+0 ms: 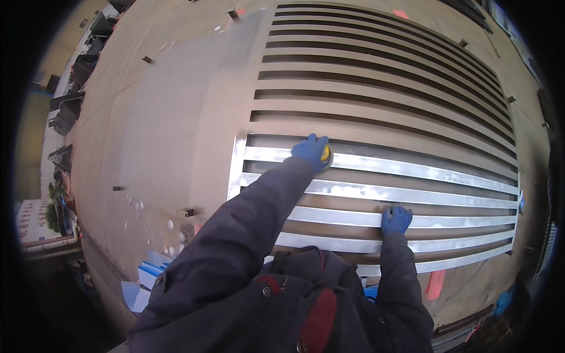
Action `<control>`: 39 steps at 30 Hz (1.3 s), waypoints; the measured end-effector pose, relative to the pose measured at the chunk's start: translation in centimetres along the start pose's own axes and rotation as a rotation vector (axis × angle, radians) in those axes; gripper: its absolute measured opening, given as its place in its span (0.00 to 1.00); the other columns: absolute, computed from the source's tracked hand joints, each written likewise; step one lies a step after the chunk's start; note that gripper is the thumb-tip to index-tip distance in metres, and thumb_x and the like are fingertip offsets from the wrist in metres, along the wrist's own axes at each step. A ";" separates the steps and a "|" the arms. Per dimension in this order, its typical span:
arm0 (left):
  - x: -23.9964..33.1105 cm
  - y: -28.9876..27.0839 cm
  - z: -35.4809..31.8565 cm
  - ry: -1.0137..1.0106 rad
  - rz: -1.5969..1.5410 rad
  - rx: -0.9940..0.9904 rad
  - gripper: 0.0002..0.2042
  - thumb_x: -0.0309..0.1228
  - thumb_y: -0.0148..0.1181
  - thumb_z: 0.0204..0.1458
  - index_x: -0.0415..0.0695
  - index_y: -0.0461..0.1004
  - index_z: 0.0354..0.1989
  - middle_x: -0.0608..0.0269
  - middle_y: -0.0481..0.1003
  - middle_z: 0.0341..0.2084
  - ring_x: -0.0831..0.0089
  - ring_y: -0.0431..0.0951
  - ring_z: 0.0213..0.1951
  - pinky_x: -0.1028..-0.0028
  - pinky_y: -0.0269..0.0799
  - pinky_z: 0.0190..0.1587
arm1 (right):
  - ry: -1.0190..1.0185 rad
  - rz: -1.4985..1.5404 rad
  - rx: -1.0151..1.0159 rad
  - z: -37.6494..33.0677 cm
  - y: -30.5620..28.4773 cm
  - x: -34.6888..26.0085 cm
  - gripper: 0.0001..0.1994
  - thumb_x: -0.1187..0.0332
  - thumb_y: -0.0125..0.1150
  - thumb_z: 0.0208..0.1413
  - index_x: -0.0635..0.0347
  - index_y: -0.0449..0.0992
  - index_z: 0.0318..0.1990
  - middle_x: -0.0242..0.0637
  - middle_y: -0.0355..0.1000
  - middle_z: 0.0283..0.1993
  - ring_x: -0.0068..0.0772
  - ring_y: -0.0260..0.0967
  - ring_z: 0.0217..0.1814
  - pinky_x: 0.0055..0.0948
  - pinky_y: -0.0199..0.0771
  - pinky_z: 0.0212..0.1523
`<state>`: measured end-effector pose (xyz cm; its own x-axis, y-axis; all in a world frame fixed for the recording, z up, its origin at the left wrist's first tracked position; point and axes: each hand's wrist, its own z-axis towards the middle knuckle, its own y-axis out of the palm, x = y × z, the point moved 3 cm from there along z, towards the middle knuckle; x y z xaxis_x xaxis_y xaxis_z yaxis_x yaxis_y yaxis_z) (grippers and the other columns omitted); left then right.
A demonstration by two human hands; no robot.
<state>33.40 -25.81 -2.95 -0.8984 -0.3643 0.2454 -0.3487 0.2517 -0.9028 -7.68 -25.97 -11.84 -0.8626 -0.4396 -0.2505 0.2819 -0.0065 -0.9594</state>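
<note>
I see my left hand [310, 150], in a blue glove, stretched out toward twelve o'clock and closed over a small yellow tool [325, 155] — the fingers curl down around it and hide most of it, so I cannot tell what kind of tool it is. The tool sits pressed on one of the bright slats of a big metal grille [388, 94] that lies flat in front of me, near the grille's left frame rail.

My right hand [395, 220], also blue-gloved, lies at about two o'clock from my chest, palm down on a nearer slat, fingers together and flat on the metal, holding nothing.

The grille fills the middle and right of the view. Its near slats show bare, shiny metal with whitish patches; the far slats, toward twelve and one o'clock, are dull brown with dark gaps between them.

At nine o'clock — past the grille's left edge — the brown floor [153, 129] runs on, with white flecks and a few small dark blocks. Blue and white sheets [147, 282] lie at eight o'clock beside my dark jacket sleeve [235, 235].
</note>
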 end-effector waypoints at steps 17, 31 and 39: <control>-4.8 -0.7 -3.3 -0.295 -0.045 0.097 0.52 0.55 0.77 0.45 0.41 0.57 0.74 0.42 0.67 0.64 0.46 0.77 0.60 0.57 0.77 0.60 | 0.171 -0.032 -0.159 0.3 -1.5 -0.5 0.17 0.49 0.57 0.62 0.50 0.83 0.36 0.35 0.79 0.41 0.38 0.74 0.54 0.53 0.50 0.76; -4.8 0.6 -2.0 -0.296 -0.137 0.032 0.54 0.49 0.78 0.44 0.43 0.53 0.77 0.38 0.66 0.66 0.43 0.72 0.65 0.56 0.72 0.66 | 0.117 0.016 -0.053 -0.3 0.5 0.4 0.18 0.49 0.58 0.60 0.52 0.84 0.31 0.40 0.81 0.38 0.44 0.77 0.49 0.59 0.53 0.75; -3.1 -0.4 -2.3 -0.253 -0.150 -0.038 0.48 0.47 0.72 0.52 0.50 0.49 0.78 0.41 0.66 0.62 0.45 0.80 0.57 0.54 0.78 0.57 | 0.199 0.230 -0.154 3.4 -1.9 -4.8 0.11 0.57 0.67 0.58 0.54 0.83 0.39 0.42 0.80 0.42 0.47 0.78 0.46 0.50 0.75 0.55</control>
<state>35.73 -22.75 -2.55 -0.7425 -0.6107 0.2752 -0.4867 0.2095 -0.8480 -2.67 -26.92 -8.43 -0.8531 -0.2295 -0.4686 0.4251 0.2151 -0.8792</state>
